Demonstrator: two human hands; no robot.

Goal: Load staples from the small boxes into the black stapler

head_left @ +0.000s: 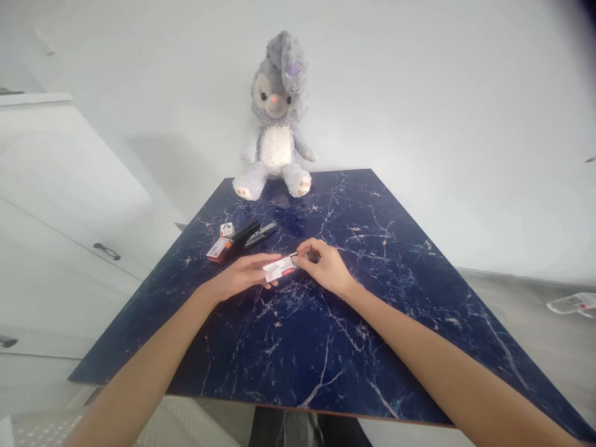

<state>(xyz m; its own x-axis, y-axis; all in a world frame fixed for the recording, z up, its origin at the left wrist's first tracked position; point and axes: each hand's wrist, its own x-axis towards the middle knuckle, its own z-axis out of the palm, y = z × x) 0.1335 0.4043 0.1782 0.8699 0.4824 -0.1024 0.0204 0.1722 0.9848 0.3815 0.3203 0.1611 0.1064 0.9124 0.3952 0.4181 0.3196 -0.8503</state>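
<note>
A small white and red box (pixel 278 269) is held over the middle of the table. My left hand (pixel 243 275) is closed round its left end, thumb on the near side and fingers along the edges. At the box's right end, my right hand (pixel 321 264) is closed in a pinch, with thumb and forefinger on that end; a thin dark strip shows between its fingertips and the box. Just beyond my left hand lies an opened black stapler (pixel 246 234). Another red and white box (pixel 218 249) rests against it, with a small white box (pixel 227 230) behind.
A grey plush rabbit (pixel 277 146) sits at the far edge of the dark blue marbled table (pixel 372 261), against the wall. White cabinets (pixel 69 205) with dark handles stand on the left. A clear plastic item (pixel 575 304) lies beyond the table's right side.
</note>
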